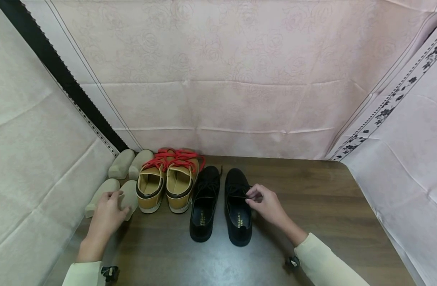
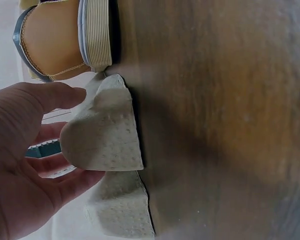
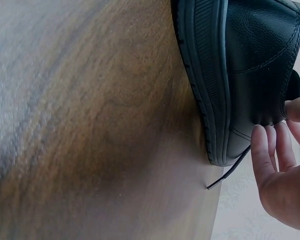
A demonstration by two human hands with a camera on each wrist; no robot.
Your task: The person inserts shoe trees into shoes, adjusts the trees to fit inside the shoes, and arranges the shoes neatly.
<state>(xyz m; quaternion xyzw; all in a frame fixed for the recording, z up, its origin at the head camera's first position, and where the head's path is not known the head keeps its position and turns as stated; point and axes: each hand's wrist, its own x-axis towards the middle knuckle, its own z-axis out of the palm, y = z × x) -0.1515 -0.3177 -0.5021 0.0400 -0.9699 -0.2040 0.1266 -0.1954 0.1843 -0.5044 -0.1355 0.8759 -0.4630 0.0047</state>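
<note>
My left hand (image 1: 109, 212) is at the nearer pair of grey, rounded, dimpled pieces (image 1: 130, 194). Its thumb and loosely bent fingers lie spread about the near end of the right-hand piece (image 2: 102, 135), without a visible firm grip. At the right, my right hand (image 1: 266, 204) pinches the lacing edge of the right black lace-up shoe (image 1: 238, 230), close to its opening. Whether a lace is between those fingertips I cannot tell. Past the toe in the right wrist view, a thin black lace end (image 3: 225, 175) sticks out.
Left of the held shoe stands its mate (image 1: 200, 230). Tan shoes (image 1: 149, 202) with red laces (image 1: 184, 155) stand next to the grey pieces. Another grey pair (image 1: 121, 163) lies behind. Cloth-covered walls (image 1: 240, 107) enclose the wooden surface (image 1: 311, 190) at the back and both sides.
</note>
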